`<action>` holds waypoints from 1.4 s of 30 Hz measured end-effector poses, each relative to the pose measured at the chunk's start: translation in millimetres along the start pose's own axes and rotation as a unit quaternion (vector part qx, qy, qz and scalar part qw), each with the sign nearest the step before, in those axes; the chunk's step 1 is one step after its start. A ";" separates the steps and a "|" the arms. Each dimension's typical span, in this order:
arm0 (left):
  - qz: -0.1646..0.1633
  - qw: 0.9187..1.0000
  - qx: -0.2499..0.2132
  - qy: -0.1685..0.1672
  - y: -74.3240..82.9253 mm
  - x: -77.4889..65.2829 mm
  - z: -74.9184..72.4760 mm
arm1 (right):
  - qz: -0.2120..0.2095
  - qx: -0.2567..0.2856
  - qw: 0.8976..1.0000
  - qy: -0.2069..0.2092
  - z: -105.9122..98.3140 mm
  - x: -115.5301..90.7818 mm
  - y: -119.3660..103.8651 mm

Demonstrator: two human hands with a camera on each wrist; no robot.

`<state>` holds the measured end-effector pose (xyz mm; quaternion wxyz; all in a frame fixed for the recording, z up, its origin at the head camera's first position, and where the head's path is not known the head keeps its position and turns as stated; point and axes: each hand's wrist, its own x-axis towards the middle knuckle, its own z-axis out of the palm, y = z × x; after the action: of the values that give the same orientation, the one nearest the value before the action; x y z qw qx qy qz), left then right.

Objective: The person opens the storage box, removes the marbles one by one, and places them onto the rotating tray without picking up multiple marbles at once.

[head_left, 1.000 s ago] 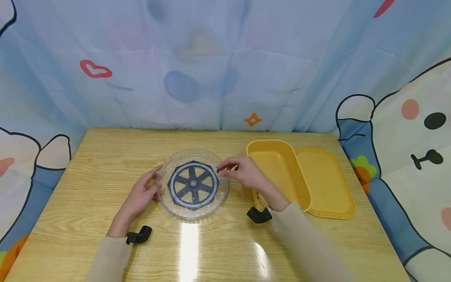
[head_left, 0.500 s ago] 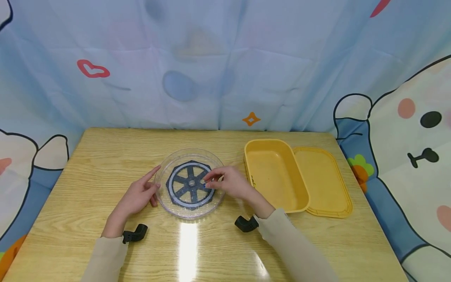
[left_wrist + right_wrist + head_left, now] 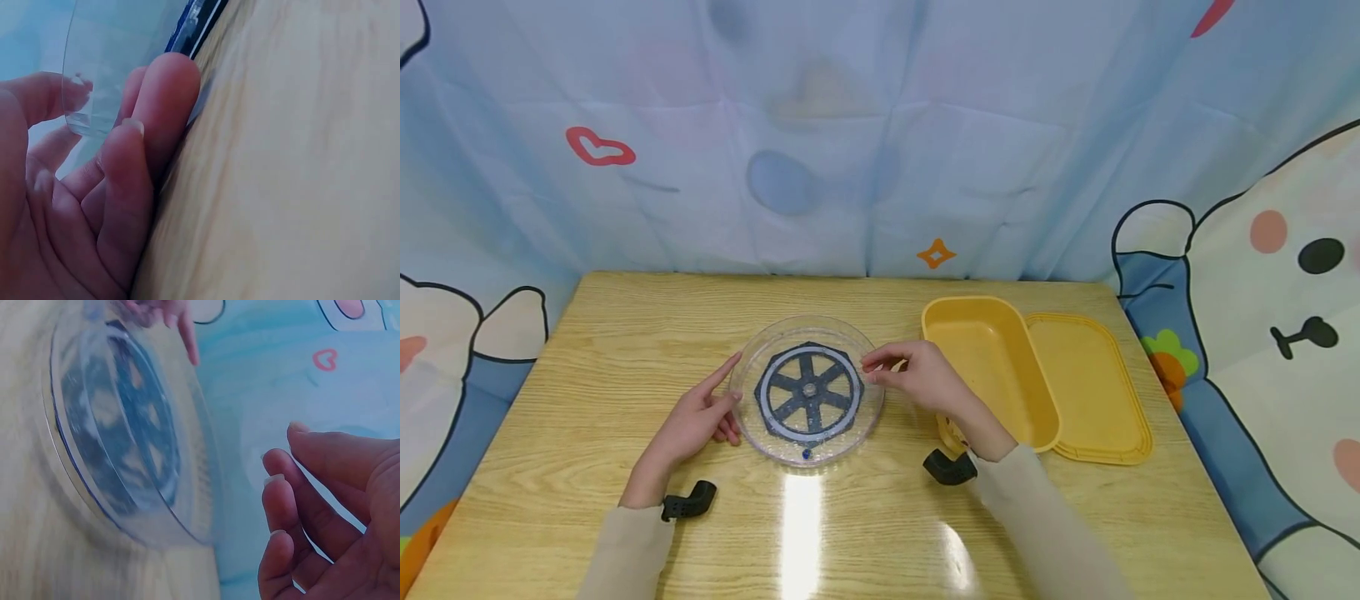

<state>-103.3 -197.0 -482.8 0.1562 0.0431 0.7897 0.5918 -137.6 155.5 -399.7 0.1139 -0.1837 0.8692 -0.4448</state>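
Note:
A round clear dish (image 3: pixel 807 459) sits on the table at left of centre in the head view. Within its outline is a dark spoked wheel shape (image 3: pixel 812 417) with a pale ring. A small blue ball (image 3: pixel 807 454), marble-like, lies inside the dish by its near wall. My left hand (image 3: pixel 692 421) holds the dish's left rim, thumb and index finger on it, the other fingers low by the base. My right hand (image 3: pixel 922 375) hovers at the right rim, fingers loosely bent. The right wrist view shows a gap between thumb (image 3: pixel 337 450) and fingers, with nothing held.
Right of the dish stands a yellow box (image 3: pixel 1000 383), its near-left corner partly hidden by the right hand and wrist. The matching yellow lid (image 3: pixel 1093 392) lies flat beside it. A patterned curtain (image 3: pixel 865 142) hangs behind the wooden table (image 3: pixel 647 325).
My right hand moved left over the dish with the blue ball, let it go, and drew back to the right rim. The ball now lies in the dish's near part. My left hand stayed put.

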 end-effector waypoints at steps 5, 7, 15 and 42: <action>0.017 0.999 -0.029 -0.009 -2.1 -0.1 1.0 | 0.000 -0.003 1.000 0.025 -23.0 -7.2 4.3; 0.023 0.999 -0.035 -0.014 -2.6 -0.3 1.3 | -0.004 -0.001 0.999 0.033 -33.4 -9.9 8.4; 0.027 0.999 -0.033 -0.015 -3.1 2.0 0.5 | 0.015 0.021 0.999 0.048 -75.5 -16.9 32.7; 0.024 0.997 -0.064 -0.020 -6.6 0.7 -0.8 | 0.132 -0.015 0.983 -0.125 -77.2 16.3 109.1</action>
<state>-103.4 -199.4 -488.9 0.1599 0.0635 0.7458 0.6436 -204.1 263.6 -444.6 0.2765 -0.1238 0.8713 -0.3861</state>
